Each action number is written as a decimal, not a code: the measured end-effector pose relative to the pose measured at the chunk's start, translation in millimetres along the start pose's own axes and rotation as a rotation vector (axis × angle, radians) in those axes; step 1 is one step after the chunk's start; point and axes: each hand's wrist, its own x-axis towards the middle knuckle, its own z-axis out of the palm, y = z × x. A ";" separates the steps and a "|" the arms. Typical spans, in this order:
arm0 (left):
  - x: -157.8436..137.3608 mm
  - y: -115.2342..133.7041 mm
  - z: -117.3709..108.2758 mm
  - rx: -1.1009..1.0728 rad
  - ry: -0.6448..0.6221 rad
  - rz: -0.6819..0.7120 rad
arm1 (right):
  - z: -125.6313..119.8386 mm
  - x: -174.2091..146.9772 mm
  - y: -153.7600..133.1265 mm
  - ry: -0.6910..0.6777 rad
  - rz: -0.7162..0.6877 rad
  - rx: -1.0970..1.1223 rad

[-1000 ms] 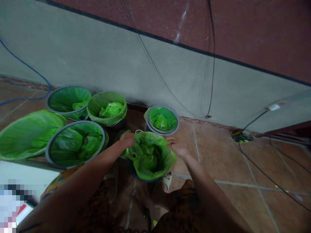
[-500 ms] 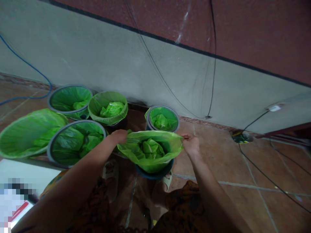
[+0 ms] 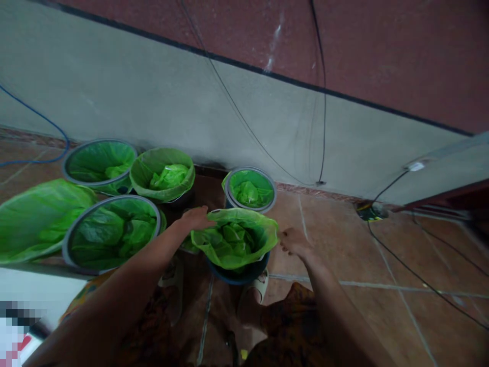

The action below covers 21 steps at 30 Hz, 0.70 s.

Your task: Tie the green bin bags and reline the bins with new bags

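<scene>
A green plastic bag (image 3: 263, 224) lines a dark blue bucket (image 3: 237, 277) on the floor in front of me, its mouth spread loosely above the bucket's rim. Crumpled green plastic lies inside the bag. My left hand (image 3: 196, 218) is at the bag's back left edge, fingers stretched out over it. At the right edge of the bag is my right hand (image 3: 296, 241), its fingers slightly bent and apart, near or just touching the plastic.
Behind stands a grey-rimmed bucket (image 3: 250, 208) with a green liner. Several more green-lined buckets, including a near grey-rimmed one (image 3: 69, 239), crowd the left. A black cable (image 3: 407, 275) crosses the tiled floor at right. My sandalled feet flank the blue bucket.
The bag's mouth was pulled wide between both hands; now it has slackened and drawn inward. My right hand has let go of its edge, and the left hand's fingers have loosened.
</scene>
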 end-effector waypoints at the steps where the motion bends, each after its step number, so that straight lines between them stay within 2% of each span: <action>1: 3.4 2.3 1.9 -0.010 0.019 -0.014 | 4.2 -6.6 2.6 -0.080 0.037 0.061; 3: 10.6 6.8 6.7 -0.037 0.039 -0.022 | 15.8 -17.7 7.1 -0.208 0.096 0.192; 7: 21.3 15.7 14.0 -0.096 0.097 0.000 | 49.6 -24.2 15.2 -0.321 0.211 0.521; 10: 22.6 23.1 13.0 -0.129 0.120 0.039 | 75.4 -19.7 20.0 -0.368 0.233 0.756; 13: 21.3 29.1 6.5 -0.161 0.155 0.027 | 85.6 -16.9 19.1 -0.338 0.180 0.835; 15: 20.9 30.7 -1.1 -0.215 0.202 0.022 | 79.0 -18.5 12.8 -0.275 0.099 0.806; 18: 18.3 31.2 -19.3 -0.320 0.261 0.079 | 50.6 -29.4 -6.9 -0.139 -0.113 0.671; 21: 5.2 38.4 -44.3 -0.696 0.323 0.273 | 12.1 -51.4 -35.6 -0.043 -0.351 0.678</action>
